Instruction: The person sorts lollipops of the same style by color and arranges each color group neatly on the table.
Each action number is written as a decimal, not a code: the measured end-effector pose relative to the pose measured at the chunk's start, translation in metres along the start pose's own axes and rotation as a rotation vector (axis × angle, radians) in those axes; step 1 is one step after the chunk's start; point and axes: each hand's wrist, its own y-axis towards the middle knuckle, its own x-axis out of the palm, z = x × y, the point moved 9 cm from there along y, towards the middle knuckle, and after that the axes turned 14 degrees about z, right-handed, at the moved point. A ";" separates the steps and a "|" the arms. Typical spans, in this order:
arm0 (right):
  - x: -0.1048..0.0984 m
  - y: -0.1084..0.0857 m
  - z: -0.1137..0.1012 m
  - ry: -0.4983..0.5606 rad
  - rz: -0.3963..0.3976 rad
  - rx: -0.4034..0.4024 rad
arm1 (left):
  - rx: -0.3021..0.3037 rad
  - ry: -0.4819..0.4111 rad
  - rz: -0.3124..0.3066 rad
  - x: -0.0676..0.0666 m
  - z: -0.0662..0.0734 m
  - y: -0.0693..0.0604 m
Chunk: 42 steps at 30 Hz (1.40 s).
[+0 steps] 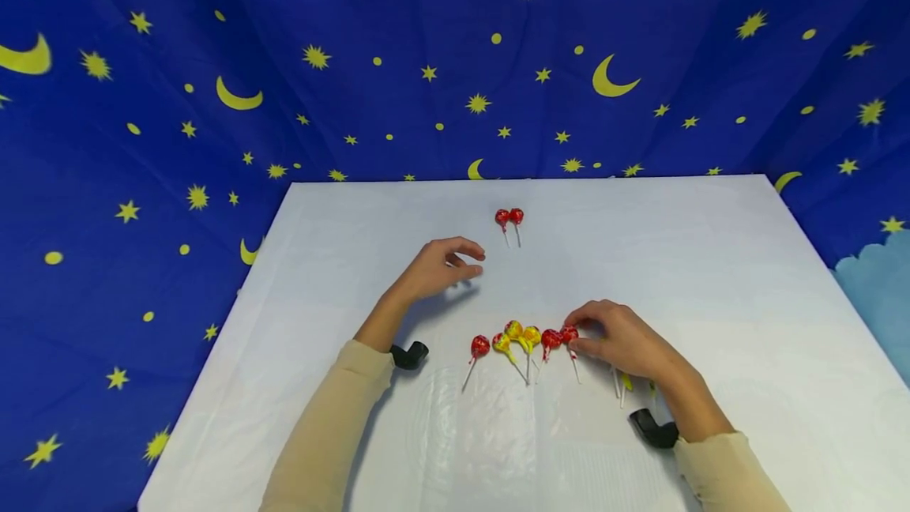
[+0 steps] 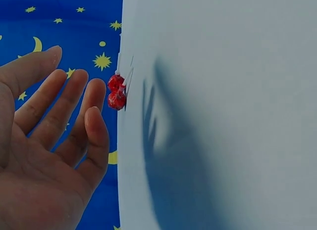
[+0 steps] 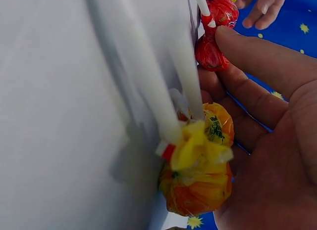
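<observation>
A red-wrapped lollipop is pinched between the thumb and fingers of a person's right hand above a white table, its white stick angled back toward the person. Just beside it, to the left, lies a second red lollipop, followed by a cluster of three yellow lollipops and, slightly apart at the left end of the line, another red lollipop. White sticks show below the right hand; the right wrist view finds yellow-and-orange lollipops near the palm, though they overlap and blur too much for a sure count. The left hand, well apart from the right, holds nothing and hovers over the table with fingers parted and gently bent, casting a shadow. Nearest to it is a pair of red lollipops, side by side toward the table's far edge, sticks pointing back to the person. Beige sleeves cover the forearms, and a black device sits at each wrist. Behind the table hangs a blue cloth printed with yellow moons, stars and dots.
</observation>
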 end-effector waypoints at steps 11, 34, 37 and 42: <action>0.000 0.001 0.000 0.005 -0.012 0.002 | -0.016 0.000 -0.027 0.001 -0.001 -0.014; 0.001 0.001 0.003 0.012 -0.039 0.041 | 0.070 -0.070 -0.166 0.015 0.007 -0.054; 0.000 0.001 0.002 0.012 -0.031 0.038 | 0.055 -0.080 -0.179 0.018 0.005 -0.060; 0.001 0.002 0.001 0.003 -0.049 0.039 | 0.043 -0.022 -0.192 0.022 0.000 -0.071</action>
